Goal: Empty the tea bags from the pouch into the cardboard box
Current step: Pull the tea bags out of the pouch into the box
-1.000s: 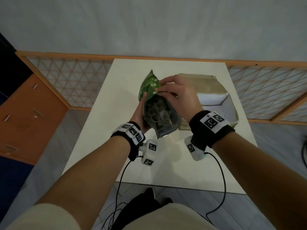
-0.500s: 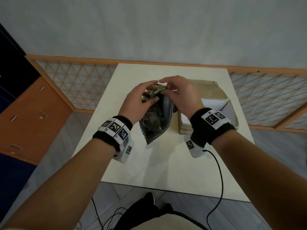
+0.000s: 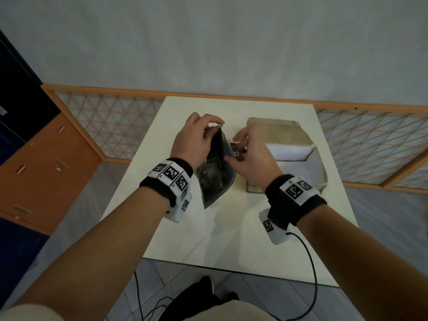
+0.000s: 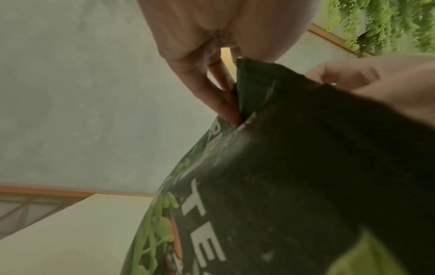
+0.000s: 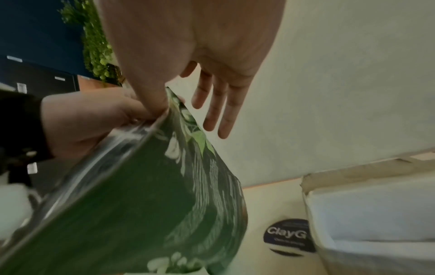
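Pouch [image 3: 215, 167] held up over white table [image 3: 231, 232], mouth pulled apart at top, clear back panel facing head camera with tea bags [image 3: 212, 173] visible inside as dark clump in lower half. Left hand [image 3: 193, 141] gripping left lip of mouth, fingers curled over edge; seen in left wrist view with fingertips [image 4: 231, 113] tucked inside opening against dark green printed front. Right hand [image 3: 251, 158] at right lip, thumb pinching edge per right wrist view, remaining fingers [image 5: 219, 111] extended and loose beyond pouch, touching nothing. Bottom corner of pouch pointing down toward table, whether touching it cannot be told. Cardboard box [image 3: 289, 156] standing open on table just right of pouch, partly behind right hand, white lining inside, flaps up; contents not discernible. Round dark sticker [image 5: 288, 236] lying on table beside box wall in right wrist view. Marker bands on both wrists, cable trailing from right one.
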### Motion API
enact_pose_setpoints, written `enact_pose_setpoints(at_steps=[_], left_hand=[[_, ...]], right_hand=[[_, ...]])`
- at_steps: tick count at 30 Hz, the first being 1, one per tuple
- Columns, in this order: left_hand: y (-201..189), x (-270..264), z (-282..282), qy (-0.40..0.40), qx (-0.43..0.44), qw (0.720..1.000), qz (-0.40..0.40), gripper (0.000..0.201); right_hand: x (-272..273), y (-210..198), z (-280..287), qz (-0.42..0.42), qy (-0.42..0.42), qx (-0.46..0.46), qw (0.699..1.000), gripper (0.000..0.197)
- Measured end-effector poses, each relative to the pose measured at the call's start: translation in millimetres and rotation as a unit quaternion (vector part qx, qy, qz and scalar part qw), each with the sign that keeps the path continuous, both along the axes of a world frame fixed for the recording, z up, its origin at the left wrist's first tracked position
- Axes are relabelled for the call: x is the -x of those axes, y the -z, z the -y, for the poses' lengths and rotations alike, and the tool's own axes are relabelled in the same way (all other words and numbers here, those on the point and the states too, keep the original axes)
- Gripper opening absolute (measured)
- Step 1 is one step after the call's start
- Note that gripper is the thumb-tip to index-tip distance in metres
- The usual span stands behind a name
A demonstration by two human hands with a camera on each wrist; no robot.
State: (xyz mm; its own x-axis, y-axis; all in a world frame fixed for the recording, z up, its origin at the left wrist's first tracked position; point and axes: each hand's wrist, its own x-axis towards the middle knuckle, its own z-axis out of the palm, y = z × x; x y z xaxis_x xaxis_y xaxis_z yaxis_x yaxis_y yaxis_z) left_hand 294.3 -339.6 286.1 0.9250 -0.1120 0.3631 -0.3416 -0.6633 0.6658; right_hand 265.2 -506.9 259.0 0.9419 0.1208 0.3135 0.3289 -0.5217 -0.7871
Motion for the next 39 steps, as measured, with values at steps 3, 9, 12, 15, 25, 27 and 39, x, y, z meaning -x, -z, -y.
enact_pose_setpoints(at_steps=[3, 9, 12, 15, 25, 27, 39], left_hand=[[-2, 0, 0, -0.001, -0.006, 1.000, -0.012, 0.036], [-11, -1, 2, 0.023, -0.063, 0.996, -0.052, 0.015], [-7, -1, 3, -0.004, -0.092, 0.996, -0.002, 0.021], [-3, 0, 9, -0.014, -0.103, 0.994, 0.019, 0.024], [0, -2, 19, -0.026, -0.056, 0.998, 0.017, 0.025], [1, -2, 18, -0.024, -0.047, 0.999, 0.014, 0.024], [1, -27, 15, -0.021, -0.018, 1.000, 0.013, 0.021]], right_hand=[[8, 10, 10, -0.008, -0.029, 0.028, 0.999, 0.036], [2, 21, 29, 0.071, 0.021, 0.106, 0.992, 0.028], [2, 20, 27, 0.078, 0.052, 0.130, 0.987, 0.019], [6, 15, 25, 0.059, 0.120, 0.216, 0.967, 0.020], [3, 18, -21, -0.105, 0.006, 0.240, 0.965, 0.047], [-8, 19, -24, -0.157, -0.016, 0.279, 0.947, 0.054], [-44, 10, -31, -0.231, -0.040, 0.359, 0.903, 0.032]])
